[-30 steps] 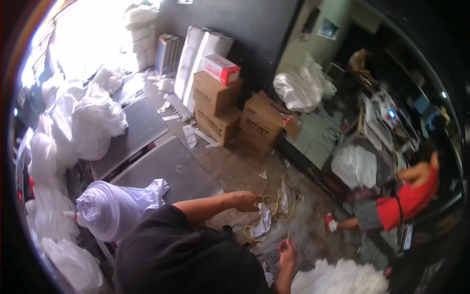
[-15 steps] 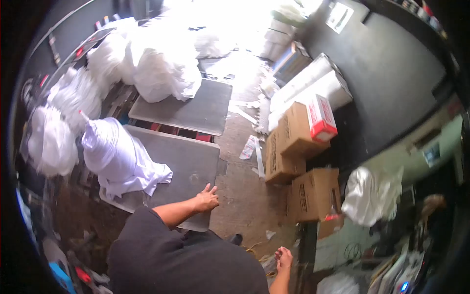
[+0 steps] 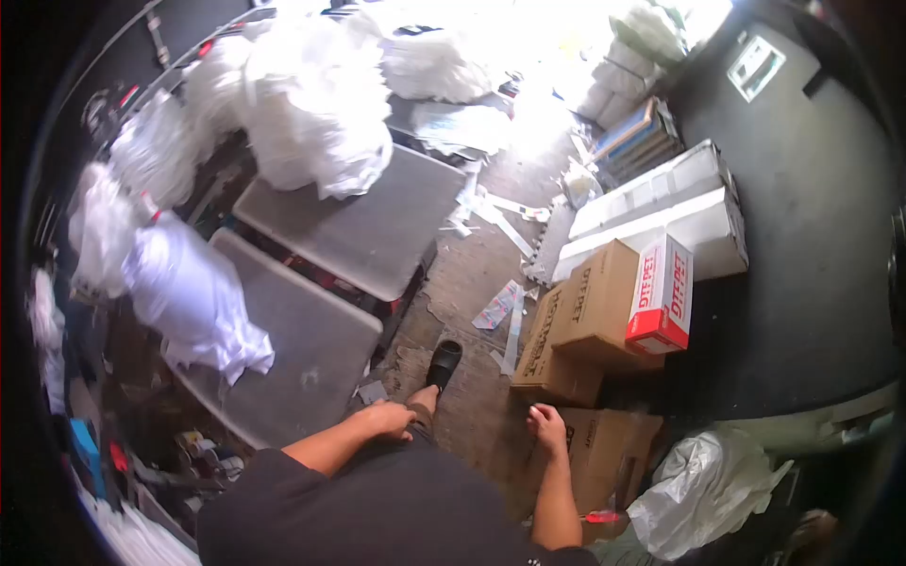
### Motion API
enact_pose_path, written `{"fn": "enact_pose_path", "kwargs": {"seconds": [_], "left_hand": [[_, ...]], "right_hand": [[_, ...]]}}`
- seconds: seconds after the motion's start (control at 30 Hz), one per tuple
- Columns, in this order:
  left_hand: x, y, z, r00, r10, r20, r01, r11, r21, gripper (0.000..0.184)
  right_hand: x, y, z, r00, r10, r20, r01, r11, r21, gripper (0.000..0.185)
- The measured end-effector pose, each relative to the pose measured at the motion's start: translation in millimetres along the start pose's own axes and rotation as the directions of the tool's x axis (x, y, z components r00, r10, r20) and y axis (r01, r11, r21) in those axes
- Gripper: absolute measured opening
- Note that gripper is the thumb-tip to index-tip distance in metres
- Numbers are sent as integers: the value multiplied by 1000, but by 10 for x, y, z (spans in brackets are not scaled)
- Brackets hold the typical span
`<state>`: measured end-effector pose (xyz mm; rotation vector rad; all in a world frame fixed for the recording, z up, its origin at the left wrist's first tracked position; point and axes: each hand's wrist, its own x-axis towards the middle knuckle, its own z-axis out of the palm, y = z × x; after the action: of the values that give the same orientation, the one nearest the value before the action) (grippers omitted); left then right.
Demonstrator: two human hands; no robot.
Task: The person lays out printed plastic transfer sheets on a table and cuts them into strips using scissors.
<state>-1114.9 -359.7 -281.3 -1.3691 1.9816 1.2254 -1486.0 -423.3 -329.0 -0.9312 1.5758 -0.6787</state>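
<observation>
My left hand (image 3: pixel 385 419) hangs just off the near corner of a grey table (image 3: pixel 283 354), its fingers loosely curled; whether it holds anything cannot be made out. On that table's left side lies a roll of white cloth (image 3: pixel 193 288) with a loose end draped over the top. To the right, my right hand (image 3: pixel 547 426) is half closed above the floor, beside the brown cardboard boxes (image 3: pixel 590 297), with nothing visible in it. A foot in a black shoe (image 3: pixel 444 363) shows between the two hands.
Large white bags (image 3: pixel 316 104) stand on and around a second grey table (image 3: pixel 363 217). A red and white box (image 3: pixel 661 297) tops the cardboard boxes. Long white cartons (image 3: pixel 651 212) lean by the dark wall. Paper scraps (image 3: pixel 500 307) litter the floor. A white plastic bag (image 3: pixel 703 491) sits at lower right.
The view has swung right to left, towards the tables and bright opening. My left hand has left the yellow cord and white scrap, passed over the table edge and dropped beside my leg.
</observation>
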Motion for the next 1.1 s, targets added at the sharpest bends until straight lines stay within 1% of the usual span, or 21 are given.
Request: {"fn": "enact_pose_path", "kwargs": {"seconds": [0.03, 0.1, 0.13, 0.2, 0.23, 0.3, 0.37, 0.43, 0.5, 0.53, 0.57, 0.63, 0.7, 0.77, 0.8, 0.83, 0.87, 0.9, 0.97, 1.0, 1.1], "left_hand": [[180, 5, -265, 999, 14, 36, -14, 1000, 18, 54], [495, 6, -988, 996, 34, -76, -32, 999, 29, 52], [597, 27, -1419, 988, 55, -142, -42, 995, 88, 51], [860, 14, -2211, 951, 104, -291, -64, 988, 143, 49], [1007, -31, -2577, 916, 136, -378, -89, 986, 140, 47], [1259, -47, -3324, 860, 119, -496, -76, 991, 107, 43], [1513, -35, -3964, 817, 148, -557, -49, 981, 189, 42], [1741, 114, -4511, 819, 151, -553, -36, 976, 214, 43], [2098, 202, -4959, 782, 261, -566, -220, 965, 142, 43], [2290, 250, -5157, 792, 296, -534, -282, 953, 110, 44], [2456, 324, -5388, 842, 279, -462, -289, 956, 49, 46], [2839, 361, -5800, 882, 283, -377, -303, 953, 7, 48], [3224, 296, -6251, 904, 208, -373, -227, 974, -5, 48], [3466, 336, -6708, 925, 134, -355, -154, 988, -26, 49], [3560, 338, -6976, 942, 105, -320, -93, 994, 51, 49], [3688, 318, -7272, 952, 73, -299, -36, 991, 128, 49], [3805, 264, -7512, 914, 135, -381, -134, 991, 30, 47], [3937, 195, -7710, 910, 115, -397, -126, 992, -3, 47], [4186, 1, -8124, 793, 32, -609, -176, 968, -179, 46], [4223, -13, -8391, 774, -44, -631, -77, 984, -163, 44], [4578, -298, -8853, 737, -145, -661, -71, 955, -289, 46]], "right_hand": [[153, -244, 87, 998, 46, 52, -46, 999, -2, 28], [636, -322, 98, 990, 105, 90, -101, 994, -47, 32], [866, -375, 104, 991, 114, 75, -113, 993, -18, 32], [1319, -543, -15, 975, 198, 100, -166, 951, -261, 32], [1551, -680, -99, 976, 195, 96, -165, 953, -255, 32], [1989, -1019, -225, 989, 66, 129, -43, 984, -173, 36], [2479, -1269, -378, 999, 53, 9, -53, 997, -64, 32], [2952, -1514, -531, 991, 127, -47, -122, 988, 95, 26], [3456, -1714, -638, 986, 144, -81, -138, 987, 77, 24], [3757, -1765, -701, 983, 173, -66, -168, 983, 80, 24], [4076, -1852, -747, 978, 202, -49, -198, 977, 83, 23], [4762, -2049, -810, 972, 233, -21, -230, 969, 88, 23], [5465, -2438, -901, 958, 287, -8, -286, 957, 35, 25], [6144, -2959, -1020, 957, 288, 30, -286, 957, -53, 26], [6490, -3187, -1025, 960, 278, 40, -273, 956, -106, 26], [6877, -3374, -1061, 988, 130, 88, -122, 989, -88, 28], [7174, -3766, -1087, 991, 94, 95, -83, 990, -115, 31], [7456, -4197, -1094, 992, 67, 109, -50, 987, -155, 33], [8158, -4758, -1152, 984, 19, 177, 31, 962, -272, 35], [8439, -5049, -1118, 983, -31, 182, 74, 969, -237, 36], [9255, -5862, -1012, 979, -12, 203, 76, 948, -310, 33]]}}
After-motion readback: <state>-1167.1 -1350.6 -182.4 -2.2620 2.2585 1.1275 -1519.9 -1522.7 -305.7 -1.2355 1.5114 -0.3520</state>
